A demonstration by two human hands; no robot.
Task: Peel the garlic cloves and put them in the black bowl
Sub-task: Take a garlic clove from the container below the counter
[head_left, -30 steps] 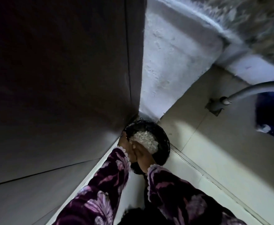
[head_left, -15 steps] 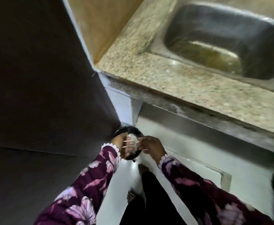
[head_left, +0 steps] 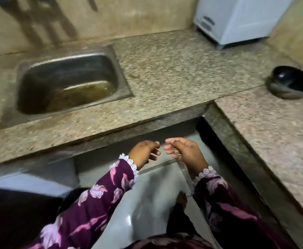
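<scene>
Both hands held close together below counter (head_left: 165, 69) edge, fingers loosely curled. Left hand (head_left: 144, 153) holds nothing visible; right hand (head_left: 184, 151) maybe pinching thin skin bits, can't tell. No garlic seen. Black bowl (head_left: 290, 84) far right on counter, well apart, prob awaiting cloves

My view lifts from the floor to the worktop (head_left: 165, 69). My hands, left (head_left: 143, 153) and right (head_left: 184, 151), no longer hold the peel-filled bowl; they hover below the worktop edge, fingers loosely curled.
</scene>
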